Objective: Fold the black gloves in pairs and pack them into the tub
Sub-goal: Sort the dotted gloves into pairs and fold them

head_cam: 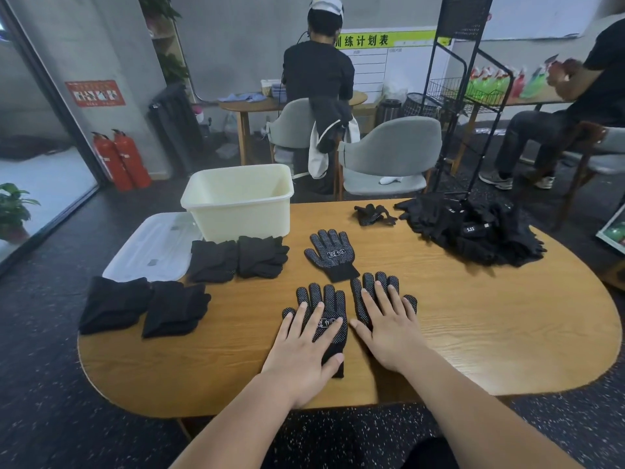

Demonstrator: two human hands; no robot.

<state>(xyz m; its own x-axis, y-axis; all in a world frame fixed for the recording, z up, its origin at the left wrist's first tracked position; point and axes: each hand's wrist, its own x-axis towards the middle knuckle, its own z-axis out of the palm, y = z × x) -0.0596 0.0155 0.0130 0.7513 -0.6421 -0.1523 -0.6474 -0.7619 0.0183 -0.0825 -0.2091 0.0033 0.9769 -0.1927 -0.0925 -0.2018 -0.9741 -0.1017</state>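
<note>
The left hand (304, 346) lies flat, fingers spread, on one dotted black glove (326, 301). The right hand (389, 330) lies flat and spread on a second glove (363, 292). Both gloves sit well in front of the cream tub (236, 214). Folded pairs (236, 258) sit just beside the tub.

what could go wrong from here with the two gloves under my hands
1. The left hand and right hand press flat on the near-left dotted black glove and near-right dotted black glove. The spare flat dotted black glove lies just beyond them, so it could get dragged or mispaired.
2. The folded black glove bundle lies right at the near-left edge of the wooden table, so a nudge might drop it.
</note>
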